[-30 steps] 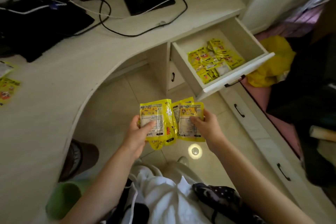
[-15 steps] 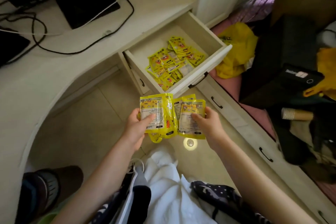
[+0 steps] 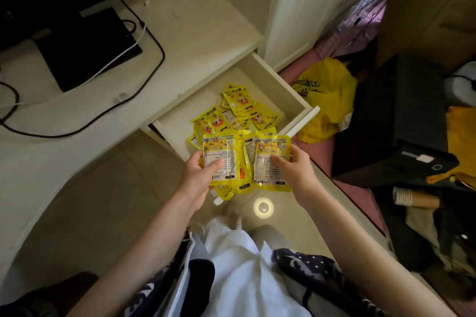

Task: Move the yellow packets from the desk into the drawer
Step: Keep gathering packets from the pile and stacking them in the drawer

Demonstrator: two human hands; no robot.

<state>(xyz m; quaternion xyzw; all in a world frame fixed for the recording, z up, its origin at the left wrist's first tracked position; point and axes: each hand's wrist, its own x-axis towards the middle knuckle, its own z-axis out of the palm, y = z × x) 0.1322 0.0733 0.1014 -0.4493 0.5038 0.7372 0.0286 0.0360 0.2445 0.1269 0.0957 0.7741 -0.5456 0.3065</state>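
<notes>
I hold a fan of yellow packets (image 3: 246, 162) in both hands, just in front of the open drawer's near edge. My left hand (image 3: 198, 175) grips the left bundle with the thumb across its face. My right hand (image 3: 296, 167) grips the right bundle the same way. The white drawer (image 3: 280, 80) is pulled out from under the desk, and several yellow packets (image 3: 237, 113) lie in a loose heap inside it. The held packets hide the drawer's front panel.
The white desk (image 3: 201, 28) carries a black monitor base (image 3: 87, 49) and black and white cables (image 3: 144, 36). A yellow plastic bag (image 3: 327, 95) lies on the floor right of the drawer. Dark bags and paper cups (image 3: 412, 198) crowd the right side.
The view has swung right and closer to the drawer. Both hands, still holding the packets, now overlap the drawer's front edge instead of hanging below it.
</notes>
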